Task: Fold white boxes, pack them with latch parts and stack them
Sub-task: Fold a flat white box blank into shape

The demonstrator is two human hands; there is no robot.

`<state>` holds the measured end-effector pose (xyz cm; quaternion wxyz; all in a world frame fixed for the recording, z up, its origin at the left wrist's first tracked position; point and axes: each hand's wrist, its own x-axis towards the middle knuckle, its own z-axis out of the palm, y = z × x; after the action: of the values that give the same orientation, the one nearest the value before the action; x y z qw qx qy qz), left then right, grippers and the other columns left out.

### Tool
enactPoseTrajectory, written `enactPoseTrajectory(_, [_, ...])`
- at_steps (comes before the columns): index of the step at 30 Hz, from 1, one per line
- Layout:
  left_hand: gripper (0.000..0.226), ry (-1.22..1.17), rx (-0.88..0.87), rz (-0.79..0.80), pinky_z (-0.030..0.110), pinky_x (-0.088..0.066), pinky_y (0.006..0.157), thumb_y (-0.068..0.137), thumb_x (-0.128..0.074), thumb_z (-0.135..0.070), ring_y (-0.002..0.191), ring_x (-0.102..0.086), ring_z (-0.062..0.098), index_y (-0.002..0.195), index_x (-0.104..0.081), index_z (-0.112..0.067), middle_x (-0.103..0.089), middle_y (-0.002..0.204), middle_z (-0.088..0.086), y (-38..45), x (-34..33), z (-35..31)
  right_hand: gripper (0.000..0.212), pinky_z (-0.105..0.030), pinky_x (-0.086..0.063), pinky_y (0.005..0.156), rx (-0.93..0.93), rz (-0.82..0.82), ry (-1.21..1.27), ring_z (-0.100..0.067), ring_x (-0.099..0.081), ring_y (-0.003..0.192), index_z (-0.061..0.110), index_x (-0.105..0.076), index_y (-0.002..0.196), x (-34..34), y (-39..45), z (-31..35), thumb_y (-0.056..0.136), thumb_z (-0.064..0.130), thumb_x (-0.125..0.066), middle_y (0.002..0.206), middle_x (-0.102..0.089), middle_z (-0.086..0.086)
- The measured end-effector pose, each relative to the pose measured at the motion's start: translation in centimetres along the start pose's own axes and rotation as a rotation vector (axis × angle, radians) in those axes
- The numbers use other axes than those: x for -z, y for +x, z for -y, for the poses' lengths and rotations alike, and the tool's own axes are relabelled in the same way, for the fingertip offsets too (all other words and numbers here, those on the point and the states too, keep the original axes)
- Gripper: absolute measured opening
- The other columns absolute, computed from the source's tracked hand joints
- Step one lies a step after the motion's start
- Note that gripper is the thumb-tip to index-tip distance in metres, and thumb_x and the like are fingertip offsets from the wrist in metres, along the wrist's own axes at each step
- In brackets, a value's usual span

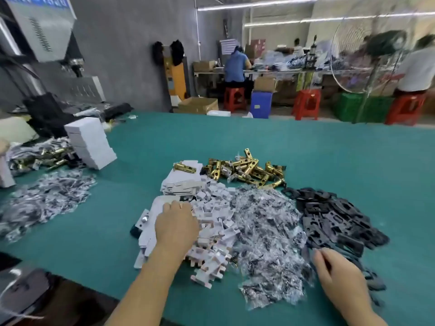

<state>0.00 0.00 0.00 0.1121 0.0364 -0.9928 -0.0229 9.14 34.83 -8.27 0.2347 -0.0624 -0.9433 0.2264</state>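
My left hand presses flat white card box blanks; right hand, grip unclear, may snag loose black plates.

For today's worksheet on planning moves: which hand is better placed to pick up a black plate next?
The right hand. It lies at the near edge of the black plates, perhaps already touching one. The left hand rests across the table on the white cards.

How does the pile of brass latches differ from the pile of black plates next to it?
The brass latches are shiny gold cylinders; the black plates are flat, matte, with cut-out holes. The latch pile is smaller and farther from the person; the plate pile spreads nearer the right hand. Both lie loose on the green table.
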Motion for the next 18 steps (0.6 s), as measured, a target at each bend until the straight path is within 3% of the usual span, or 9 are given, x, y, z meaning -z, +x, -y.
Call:
enactPoseTrajectory(2, [0.038, 0.131, 0.046, 0.151, 0.036, -0.043, 0.091, 0.101, -0.046, -0.038, 0.127, -0.043, 0.027, 0.135, -0.046, -0.021, -0.049, 0.137, 0.006, 1.1, 0.2, 0.8, 0.037, -0.030, -0.043, 0.046, -0.060, 0.020, 0.021, -0.005, -0.053, 0.049, 0.026, -0.053, 0.064, 0.2, 0.1, 0.0, 0.099, 0.023, -0.062, 0.053, -0.054, 0.009])
enactPoseTrajectory(6, [0.042, 0.160, 0.082, 0.227, 0.035, -0.044, 0.091, 0.099, -0.046, -0.027, 0.127, -0.047, 0.027, 0.141, -0.042, -0.021, -0.049, 0.139, 0.007, 1.8, -1.2, 1.7, 0.037, -0.029, -0.039, 0.045, -0.069, 0.038, 0.046, -0.007, -0.053, 0.048, 0.024, -0.054, 0.063, 0.4, 0.7, -0.8, 0.100, 0.023, -0.061, 0.052, -0.054, 0.006])
enactPoseTrajectory(14, [0.023, 0.181, 0.082, 0.175, 0.030, -0.036, 0.069, 0.099, -0.050, -0.033, 0.109, -0.060, 0.021, 0.119, -0.054, -0.023, -0.062, 0.118, 0.000, 2.8, -1.5, 1.8, 0.039, -0.031, -0.043, 0.047, -0.079, 0.003, 0.087, -0.011, -0.054, 0.047, 0.024, -0.054, 0.061, 0.9, 1.5, -1.9, 0.100, 0.023, -0.060, 0.049, -0.054, 0.004])
enactPoseTrajectory(18, [0.012, 0.168, 0.110, 0.214, 0.027, -0.037, 0.062, 0.096, -0.051, -0.020, 0.095, -0.063, 0.018, 0.106, -0.056, -0.024, -0.065, 0.102, -0.003, 3.1, -1.0, 1.2, 0.040, -0.027, -0.038, 0.044, -0.062, 0.009, 0.081, -0.007, -0.053, 0.046, 0.029, -0.053, 0.060, 1.0, 1.9, -1.7, 0.099, 0.024, -0.061, 0.051, -0.056, 0.007])
